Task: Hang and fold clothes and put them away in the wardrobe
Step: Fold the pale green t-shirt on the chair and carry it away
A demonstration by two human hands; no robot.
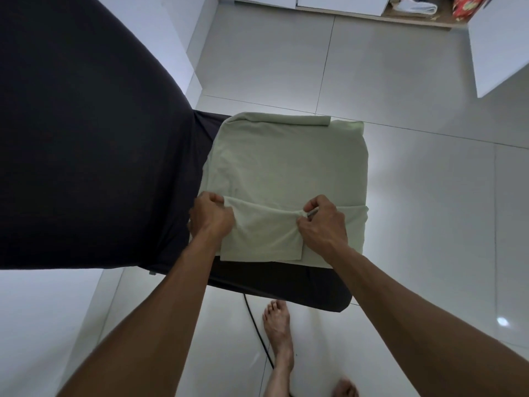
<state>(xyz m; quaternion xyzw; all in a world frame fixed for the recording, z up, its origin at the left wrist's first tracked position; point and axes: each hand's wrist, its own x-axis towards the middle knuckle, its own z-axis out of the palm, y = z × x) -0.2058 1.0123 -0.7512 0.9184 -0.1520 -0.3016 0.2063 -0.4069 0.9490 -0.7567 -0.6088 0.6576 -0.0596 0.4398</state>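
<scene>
Soft, dim, cool light is filling the room. A small bright glare spot is reflecting off the glossy floor tiles at lower right. The wide-angle lens is bending the tile lines near the edges, and the corners are darkening slightly.
</scene>
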